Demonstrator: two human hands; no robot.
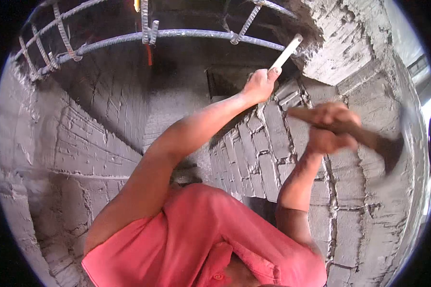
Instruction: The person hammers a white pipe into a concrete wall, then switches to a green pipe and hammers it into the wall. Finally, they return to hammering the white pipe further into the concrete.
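Note:
My left hand (261, 86) is closed round a pale, straight metal chisel (286, 51). The chisel's bare length slants up and right from my fist, its far end overlapping the broken edge of a concrete beam (340, 43) in this view. Its other end is hidden by my fingers. On the right, my right hand (333, 126) grips the wooden handle of a hammer (390, 148), blurred by motion. The hammer's dark head hangs out to the right, apart from the chisel, in front of the brick wall (354, 186).
Ribbed steel rebar (191, 33) curves across the top, with short crossbars tied to it. Rough mortared walls (96, 148) stand on the left. A dark rectangular opening (225, 81) lies below, beyond my left forearm. Bright daylight shows at the far right edge.

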